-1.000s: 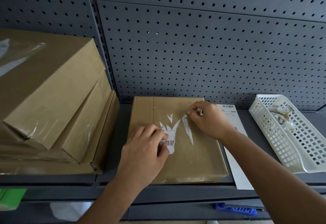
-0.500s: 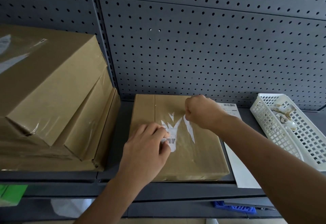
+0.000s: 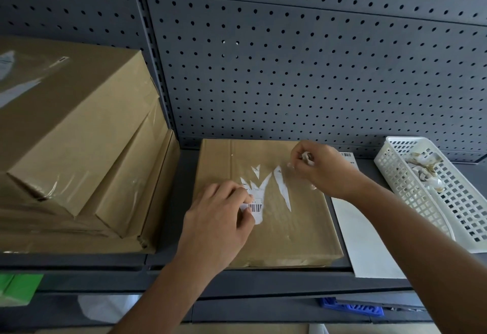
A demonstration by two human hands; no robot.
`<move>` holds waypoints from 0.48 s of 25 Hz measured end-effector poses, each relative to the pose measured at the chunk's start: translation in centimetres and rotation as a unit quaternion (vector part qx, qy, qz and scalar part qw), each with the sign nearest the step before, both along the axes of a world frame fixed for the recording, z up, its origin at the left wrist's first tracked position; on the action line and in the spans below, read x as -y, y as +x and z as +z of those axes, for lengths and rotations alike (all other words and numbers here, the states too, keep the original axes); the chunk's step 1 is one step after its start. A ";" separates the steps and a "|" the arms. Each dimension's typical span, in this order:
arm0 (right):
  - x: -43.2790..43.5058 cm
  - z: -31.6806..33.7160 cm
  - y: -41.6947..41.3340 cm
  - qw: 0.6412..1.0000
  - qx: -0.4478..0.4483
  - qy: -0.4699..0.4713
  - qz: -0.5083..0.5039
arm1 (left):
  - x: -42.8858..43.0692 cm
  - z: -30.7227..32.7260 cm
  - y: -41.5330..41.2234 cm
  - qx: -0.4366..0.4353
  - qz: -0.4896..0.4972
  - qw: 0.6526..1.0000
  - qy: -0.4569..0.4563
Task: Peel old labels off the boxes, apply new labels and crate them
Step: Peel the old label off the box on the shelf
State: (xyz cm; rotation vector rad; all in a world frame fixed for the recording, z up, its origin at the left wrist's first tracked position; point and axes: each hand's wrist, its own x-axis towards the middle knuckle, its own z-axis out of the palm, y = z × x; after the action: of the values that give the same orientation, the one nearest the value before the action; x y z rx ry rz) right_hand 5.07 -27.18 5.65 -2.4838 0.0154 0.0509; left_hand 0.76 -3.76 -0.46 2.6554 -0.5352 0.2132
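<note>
A flat brown cardboard box [image 3: 290,231] lies on the grey shelf in front of me. Torn white remnants of an old label [image 3: 282,189] stick to its top, one piece with a barcode. My left hand [image 3: 218,212] rests on the box and its fingers press the barcode piece. My right hand [image 3: 319,170] hovers over the box's far right part, pinching a crumpled scrap of peeled label [image 3: 307,157] in curled fingers.
A stack of larger taped boxes [image 3: 76,154] fills the shelf's left side. A white sheet with a barcode [image 3: 363,241] lies right of the box. A white slotted basket [image 3: 453,212] holding label scraps stands far right. A pegboard wall [image 3: 290,65] is behind.
My right hand lifted slightly off the box with the peeled scrap, and the scrap shows again between its fingers. My left hand has stayed on the barcode piece.
</note>
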 end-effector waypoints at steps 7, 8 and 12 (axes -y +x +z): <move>0.6 -1.3 -3.3 0.996 0.063 0.020 0.063 | -0.1 0.2 0.0 0.004 0.004 1.000 -0.010; 0.7 -1.4 -3.6 0.994 0.062 0.011 0.084 | -0.1 0.2 0.0 0.005 0.005 1.000 -0.012; 0.9 -1.7 -4.6 0.987 0.052 -0.039 0.147 | 0.0 0.0 0.1 0.008 0.006 1.000 -0.010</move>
State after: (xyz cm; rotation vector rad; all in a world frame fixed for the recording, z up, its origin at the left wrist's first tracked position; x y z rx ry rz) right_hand 0.52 -28.06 3.95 -2.5439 -0.4002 0.0470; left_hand 0.83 -3.73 -0.42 2.6406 -0.5187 0.2414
